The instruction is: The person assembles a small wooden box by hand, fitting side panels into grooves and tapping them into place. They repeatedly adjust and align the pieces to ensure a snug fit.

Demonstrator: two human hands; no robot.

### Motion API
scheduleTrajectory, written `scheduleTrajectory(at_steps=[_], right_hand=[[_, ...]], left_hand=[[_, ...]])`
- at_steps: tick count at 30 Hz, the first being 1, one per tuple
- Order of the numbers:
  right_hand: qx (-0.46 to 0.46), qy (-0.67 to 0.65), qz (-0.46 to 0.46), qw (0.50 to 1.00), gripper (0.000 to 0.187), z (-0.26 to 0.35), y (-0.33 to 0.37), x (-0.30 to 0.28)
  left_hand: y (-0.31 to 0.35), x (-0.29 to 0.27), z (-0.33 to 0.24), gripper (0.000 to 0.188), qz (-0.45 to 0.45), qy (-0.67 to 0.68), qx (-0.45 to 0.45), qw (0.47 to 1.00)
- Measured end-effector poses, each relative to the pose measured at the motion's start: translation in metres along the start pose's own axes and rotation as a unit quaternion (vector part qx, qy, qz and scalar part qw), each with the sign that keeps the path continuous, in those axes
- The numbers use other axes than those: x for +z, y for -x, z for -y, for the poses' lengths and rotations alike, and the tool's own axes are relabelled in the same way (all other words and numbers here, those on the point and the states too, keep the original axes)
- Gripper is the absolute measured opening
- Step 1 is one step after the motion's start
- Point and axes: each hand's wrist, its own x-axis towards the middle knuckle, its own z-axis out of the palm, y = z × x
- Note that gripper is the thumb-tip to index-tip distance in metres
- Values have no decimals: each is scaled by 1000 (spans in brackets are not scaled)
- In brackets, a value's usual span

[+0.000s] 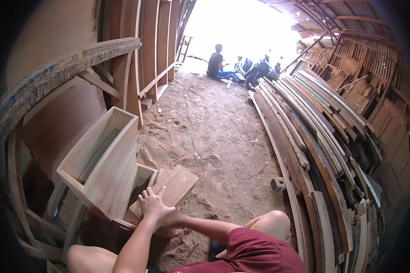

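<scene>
My left hand (154,205) lies with spread fingers on a flat wooden piece (179,181), like a board or box side, its palm against the wood. My right forearm crosses from the right, and my right hand (167,220) is mostly hidden behind my left wrist. What its fingers do cannot be seen. Just left of my hands a long open wooden box like a drawer (115,166) stands tilted. A smaller open wooden box (146,175) sits between it and the flat piece.
Long stacked planks (305,136) run along the right side, with a small block (278,184) beside them. A worn wooden frame (68,68) and upright panels (152,50) stand at left. Farther off, a person (215,63) sits near a motorbike (255,70) on the dirt floor.
</scene>
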Motion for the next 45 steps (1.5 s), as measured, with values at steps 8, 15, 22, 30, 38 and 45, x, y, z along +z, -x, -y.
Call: scheduleTrajectory(at_steps=[8, 15, 22, 30, 38, 45], right_hand=[[84, -211, 12, 974, 63, 0, 6, -39], [110, -259, 179, 943, 62, 23, -35, -64], [75, -276, 193, 939, 62, 37, -24, -62], [-49, -233, 217, 947, 59, 20, 8, -38], [79, -257, 285, 920, 56, 90, -22, -92], [135, -276, 266, 914, 56, 49, -38, -95]], left_hand=[[-1, 1, -8, 100, 3, 2, 16, 1000], [-2, -1, -2, 100, 7, -1, 4, 1000], [-3, 2, -1, 100, -4, 3, 13, 1000], [-1, -6, -5, 101, 13, 2, 15, 1000], [-2, 1, 3, 101, -2, 13, 15, 1000], [-4, 4, 5, 100, -17, 17, 20, 1000]])
